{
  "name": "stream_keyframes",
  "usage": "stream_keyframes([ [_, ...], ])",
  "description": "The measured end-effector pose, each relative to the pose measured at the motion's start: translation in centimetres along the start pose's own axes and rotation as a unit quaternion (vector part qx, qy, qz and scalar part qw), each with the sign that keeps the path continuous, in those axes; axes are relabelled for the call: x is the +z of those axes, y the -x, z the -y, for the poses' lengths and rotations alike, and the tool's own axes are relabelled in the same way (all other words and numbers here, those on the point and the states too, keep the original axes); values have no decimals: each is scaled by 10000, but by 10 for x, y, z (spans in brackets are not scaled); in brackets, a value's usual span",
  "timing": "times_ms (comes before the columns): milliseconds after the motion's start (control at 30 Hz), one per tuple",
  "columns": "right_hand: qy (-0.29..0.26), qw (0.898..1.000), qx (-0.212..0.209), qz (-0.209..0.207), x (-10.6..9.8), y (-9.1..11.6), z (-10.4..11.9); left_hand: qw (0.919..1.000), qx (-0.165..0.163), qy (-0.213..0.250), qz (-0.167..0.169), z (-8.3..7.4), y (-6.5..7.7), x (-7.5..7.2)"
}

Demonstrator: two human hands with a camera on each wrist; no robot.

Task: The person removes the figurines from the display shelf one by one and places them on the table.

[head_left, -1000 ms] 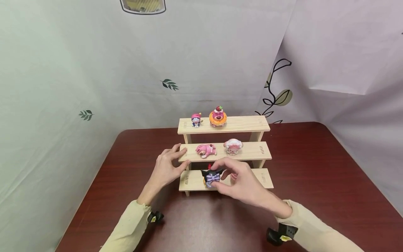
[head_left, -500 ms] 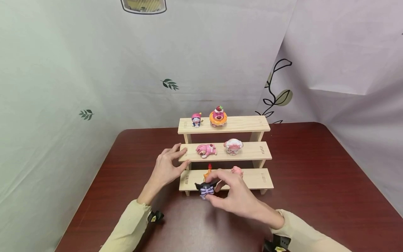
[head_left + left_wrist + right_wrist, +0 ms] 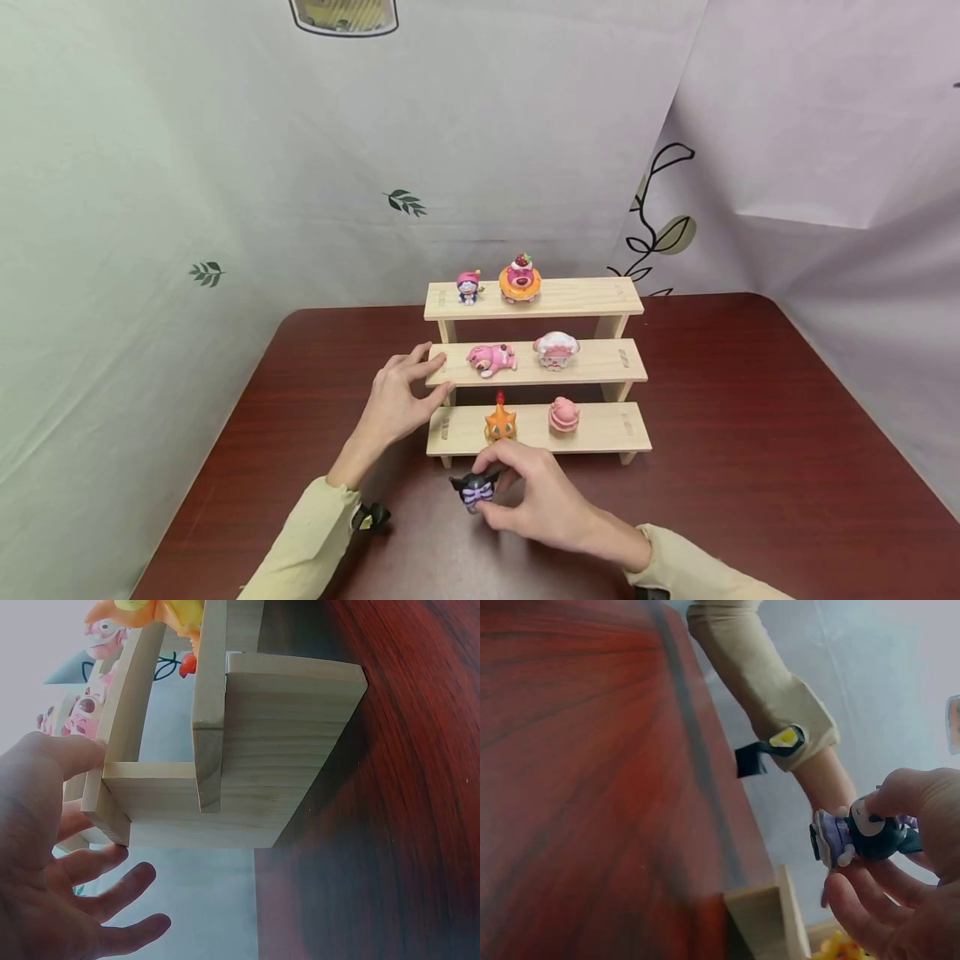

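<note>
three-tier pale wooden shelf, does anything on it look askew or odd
The pink bear figurine on the middle tier lies down, while the white-and-pink figurine beside it stands upright. The bear may simply be moulded that way.

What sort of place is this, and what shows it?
Probably a curtained-off indoor tabletop setup: a dark red table, a printed cloth backdrop and a three-tier wooden shelf with toy figures.

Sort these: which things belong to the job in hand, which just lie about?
Likely in the job:
black figurine, pinched by right hand
wooden shelf, gripped by left hand

Likely bystanders, untouched:
orange figurine
round pink figurine
pink bear
white-hooded figurine
blue figurine
orange-ringed bear
</note>
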State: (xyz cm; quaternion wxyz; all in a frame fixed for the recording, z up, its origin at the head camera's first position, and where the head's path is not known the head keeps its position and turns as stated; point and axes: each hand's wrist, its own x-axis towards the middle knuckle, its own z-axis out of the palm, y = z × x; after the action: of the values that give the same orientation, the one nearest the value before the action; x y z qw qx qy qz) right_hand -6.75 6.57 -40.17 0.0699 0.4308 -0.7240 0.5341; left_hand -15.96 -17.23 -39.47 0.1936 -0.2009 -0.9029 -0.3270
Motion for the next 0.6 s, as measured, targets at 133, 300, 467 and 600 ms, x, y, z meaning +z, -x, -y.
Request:
stream_keyframes([
  [133, -32, 10000, 58, -2, 10, 4, -3, 10000, 21, 18, -20, 0, 0, 0],
  [300, -187, 9996, 221, 57, 21, 9, -8, 10000, 26, 32, -18, 0, 0, 0],
  [467, -175, 9995, 250, 102, 31, 12, -12, 10000, 24, 34, -19, 1, 0, 0],
  [600, -155, 9993, 345, 81, 36, 13, -14, 10000, 39, 54, -40, 1, 0, 0],
])
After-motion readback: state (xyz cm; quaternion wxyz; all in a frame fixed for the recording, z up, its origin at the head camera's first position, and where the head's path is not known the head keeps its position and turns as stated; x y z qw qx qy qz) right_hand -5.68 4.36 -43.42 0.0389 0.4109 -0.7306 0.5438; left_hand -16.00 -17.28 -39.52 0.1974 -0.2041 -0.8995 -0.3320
